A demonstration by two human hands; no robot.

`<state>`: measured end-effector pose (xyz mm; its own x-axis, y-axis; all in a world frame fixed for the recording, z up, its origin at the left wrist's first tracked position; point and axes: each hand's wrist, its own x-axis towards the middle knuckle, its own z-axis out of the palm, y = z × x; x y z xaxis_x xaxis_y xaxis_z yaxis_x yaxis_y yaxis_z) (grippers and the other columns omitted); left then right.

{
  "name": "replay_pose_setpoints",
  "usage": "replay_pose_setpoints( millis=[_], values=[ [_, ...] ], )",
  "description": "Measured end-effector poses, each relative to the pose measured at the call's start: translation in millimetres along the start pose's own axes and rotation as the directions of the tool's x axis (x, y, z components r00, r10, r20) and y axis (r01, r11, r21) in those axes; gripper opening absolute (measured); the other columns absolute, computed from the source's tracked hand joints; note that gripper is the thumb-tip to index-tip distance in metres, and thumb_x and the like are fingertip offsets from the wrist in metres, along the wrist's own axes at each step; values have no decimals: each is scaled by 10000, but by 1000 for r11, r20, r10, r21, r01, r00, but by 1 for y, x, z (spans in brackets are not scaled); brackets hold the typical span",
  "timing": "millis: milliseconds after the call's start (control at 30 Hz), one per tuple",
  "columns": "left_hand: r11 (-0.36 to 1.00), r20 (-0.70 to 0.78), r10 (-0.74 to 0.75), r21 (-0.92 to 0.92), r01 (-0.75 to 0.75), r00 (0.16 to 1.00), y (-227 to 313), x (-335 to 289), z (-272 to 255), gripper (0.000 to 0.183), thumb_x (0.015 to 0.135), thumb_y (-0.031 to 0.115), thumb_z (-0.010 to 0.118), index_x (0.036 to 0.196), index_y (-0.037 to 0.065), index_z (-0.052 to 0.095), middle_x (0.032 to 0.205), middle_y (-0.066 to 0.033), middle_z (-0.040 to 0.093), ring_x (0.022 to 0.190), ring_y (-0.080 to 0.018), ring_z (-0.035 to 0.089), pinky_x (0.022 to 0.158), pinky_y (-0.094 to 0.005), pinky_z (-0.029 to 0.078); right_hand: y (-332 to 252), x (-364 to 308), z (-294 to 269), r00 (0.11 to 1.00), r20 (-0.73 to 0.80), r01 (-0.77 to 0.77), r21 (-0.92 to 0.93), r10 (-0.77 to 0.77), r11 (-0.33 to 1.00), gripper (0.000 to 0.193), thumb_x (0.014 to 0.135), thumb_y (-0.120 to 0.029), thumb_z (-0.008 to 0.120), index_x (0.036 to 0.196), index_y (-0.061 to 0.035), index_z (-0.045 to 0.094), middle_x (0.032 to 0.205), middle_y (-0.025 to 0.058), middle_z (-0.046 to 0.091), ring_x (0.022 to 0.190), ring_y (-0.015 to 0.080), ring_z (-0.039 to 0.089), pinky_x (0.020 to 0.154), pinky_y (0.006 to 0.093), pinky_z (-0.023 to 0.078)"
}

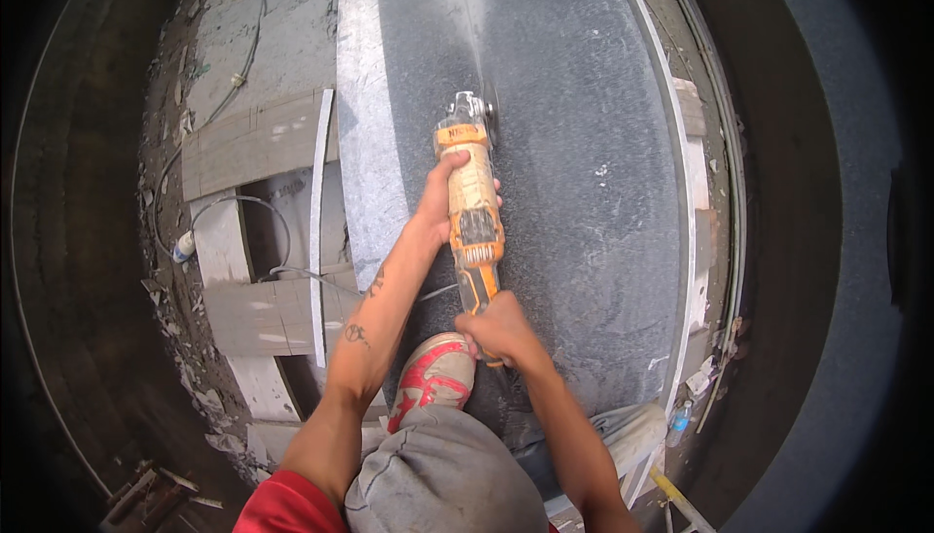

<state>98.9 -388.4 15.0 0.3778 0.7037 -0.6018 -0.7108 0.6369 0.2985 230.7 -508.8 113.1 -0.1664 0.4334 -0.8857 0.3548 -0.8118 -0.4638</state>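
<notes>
An orange and black angle grinder (477,193), coated in pale dust, lies lengthwise in both my hands. My left hand (443,193) wraps round its body just behind the head, thumb on top. Around the rear handle my right hand (501,329) is closed. The thin disc (490,117) sits upright at the right of the head and meets the dark grey stone slab (584,193). From there a straight line runs away up the slab, with whitish dust blowing along it. How deep the disc sits is hidden.
My shoe (435,377), red and white, stands on the slab. Wooden pallet boards (258,144) and a thin stone strip (321,222) lie to the left, with a grey cable (261,27) looping over them. A plastic bottle (679,421) is at the lower right.
</notes>
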Motion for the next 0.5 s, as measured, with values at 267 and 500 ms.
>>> replay_pose_setpoints(
  millis=[267, 500],
  values=[
    [1000, 14, -1, 0, 1, 1000, -5, -11, 1, 530, 875, 425, 569, 1224, 40, 464, 851, -184, 634, 693, -304, 684, 563, -415, 605, 16, -2, 5, 999, -1, 49, 40, -49, 998, 145, 719, -55, 643, 613, 35, 601, 545, 99, 601, 438, 165, 577, 413, 311, 458],
    [999, 6, 31, 25, -31, 1000, 24, 20, 8, 532, 878, 423, 563, 1201, 13, 464, 835, -187, 629, 674, -306, 680, 542, -430, 600, -26, 17, -7, 1000, 16, 12, 42, -12, 999, 106, 715, -46, 639, 640, 8, 587, 567, 82, 592, 456, 156, 582, 409, 306, 450]
  ],
)
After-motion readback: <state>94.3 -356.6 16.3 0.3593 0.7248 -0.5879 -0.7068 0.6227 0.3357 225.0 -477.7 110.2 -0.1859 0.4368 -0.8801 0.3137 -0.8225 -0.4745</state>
